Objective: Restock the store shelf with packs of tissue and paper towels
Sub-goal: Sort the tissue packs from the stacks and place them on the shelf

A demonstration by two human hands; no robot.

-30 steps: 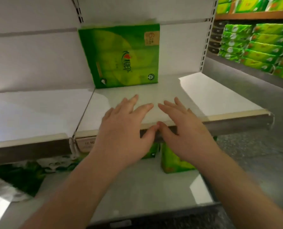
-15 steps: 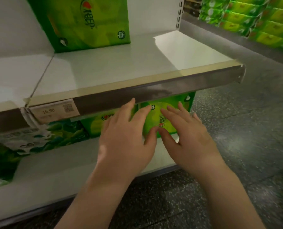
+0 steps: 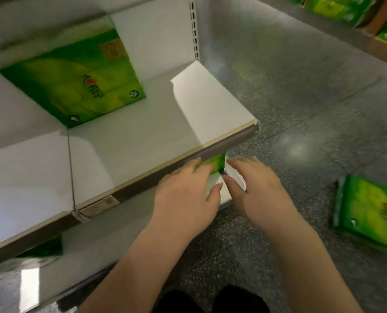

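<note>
Both hands, left (image 3: 188,195) and right (image 3: 259,190), hang empty with fingers straight at frame centre; best reach lower right, gripping the green plastic-wrapped tissue pack (image 3: 370,213) by both sides.

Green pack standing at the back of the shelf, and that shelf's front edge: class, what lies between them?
Nothing: in the head view, only bare white shelf runs from the green pack to the front edge.

Definitely shop aisle: white metal shelving (image 3: 131,141) with price tag (image 3: 101,205) on edge strip, green tissue packs (image 3: 75,80) stocked, speckled floor (image 3: 301,105).
</note>
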